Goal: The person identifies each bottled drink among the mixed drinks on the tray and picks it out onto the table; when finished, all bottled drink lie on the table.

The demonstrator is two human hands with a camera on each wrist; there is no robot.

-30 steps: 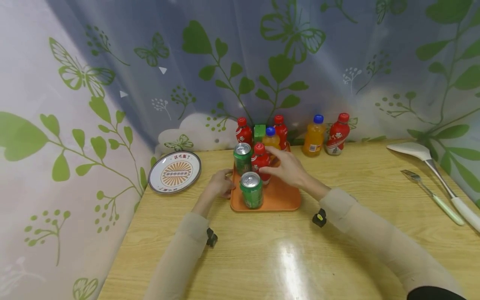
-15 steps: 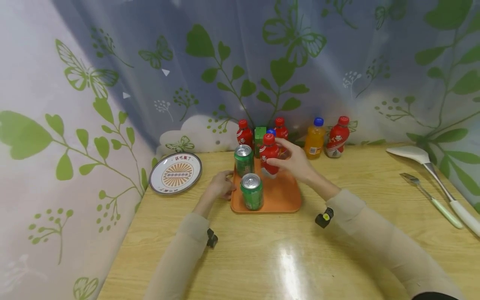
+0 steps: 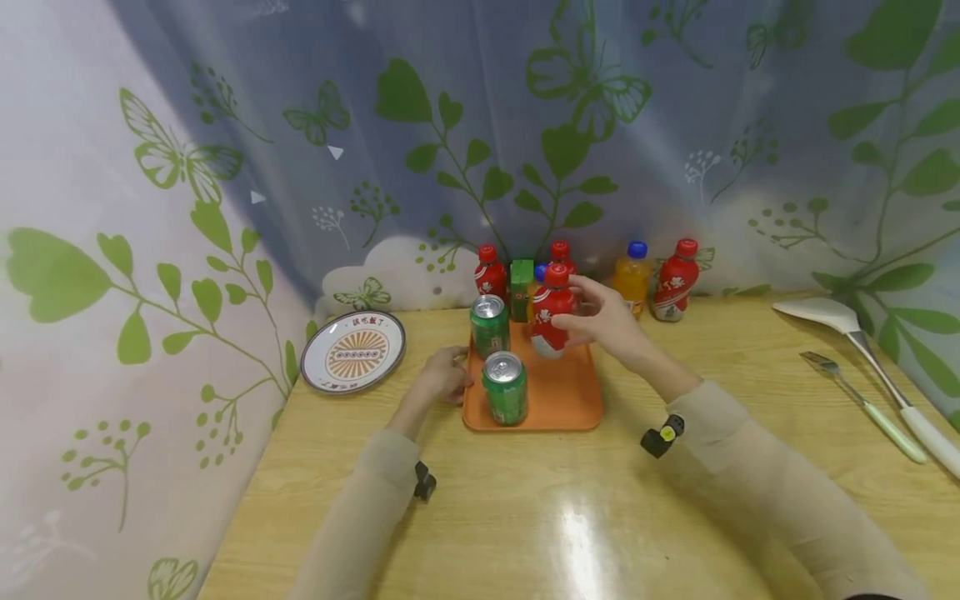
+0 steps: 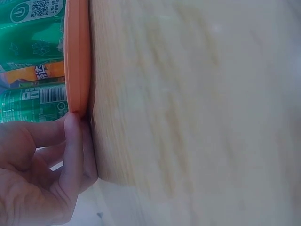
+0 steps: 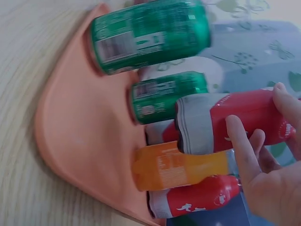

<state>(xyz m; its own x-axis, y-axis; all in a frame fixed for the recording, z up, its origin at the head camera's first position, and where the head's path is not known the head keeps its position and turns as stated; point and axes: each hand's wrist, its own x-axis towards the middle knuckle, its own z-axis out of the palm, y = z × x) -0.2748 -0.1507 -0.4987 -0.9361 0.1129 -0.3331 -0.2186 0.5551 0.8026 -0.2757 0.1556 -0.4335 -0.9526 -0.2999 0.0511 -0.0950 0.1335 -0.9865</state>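
Head cam: R hand [image 3: 609,325], part-curled, pinches red-capped btl [image 3: 550,308] above orange tray [image 3: 562,400]; L hand [image 3: 444,375], curled, pinches tray's L rim, nr green drink cans [image 3: 506,393].

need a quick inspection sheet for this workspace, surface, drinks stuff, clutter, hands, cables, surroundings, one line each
Surface: wood-grain table, with glare near the front.
Job's things: orange tray bearing a front green can, rear green can and orange-drink bottle; held red bottle appears raised above it. More red bottles and a green carton stand at the back.
Clutter: plate left of the tray; blue-capped bottle, another red bottle, fork and spoon-like utensil to its right.
Grippers: left hand grips the tray's edge; right hand holds the bottle.
Cables: nothing seen.
Surroundings: backdrop printed with leaves and butterflies.
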